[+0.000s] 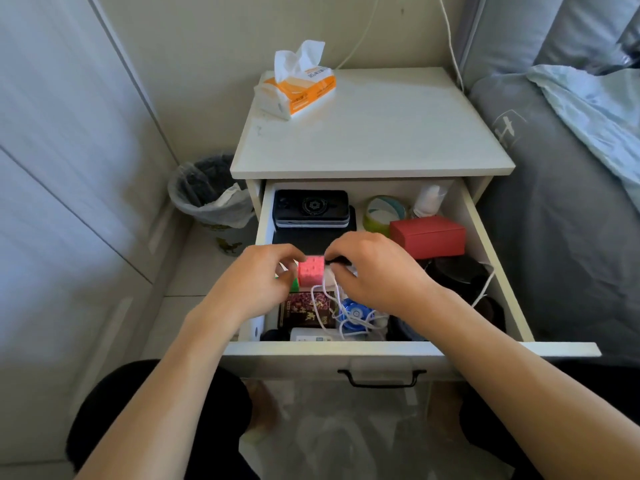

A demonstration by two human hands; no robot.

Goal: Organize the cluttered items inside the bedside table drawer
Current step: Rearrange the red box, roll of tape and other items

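Standing pulled out from the white bedside table (374, 133), the drawer (485, 244) holds, by descending size: black flat devices (310, 209) stacked at the back left; a red box (427, 237) at the right; a tape roll (382, 213) behind it; a tangled white cable (332, 306) near the front. A pink puzzle cube (311, 274) sits mid-drawer, pinched between left hand (263, 275) and right hand (374, 268), fingers of both curled on it.
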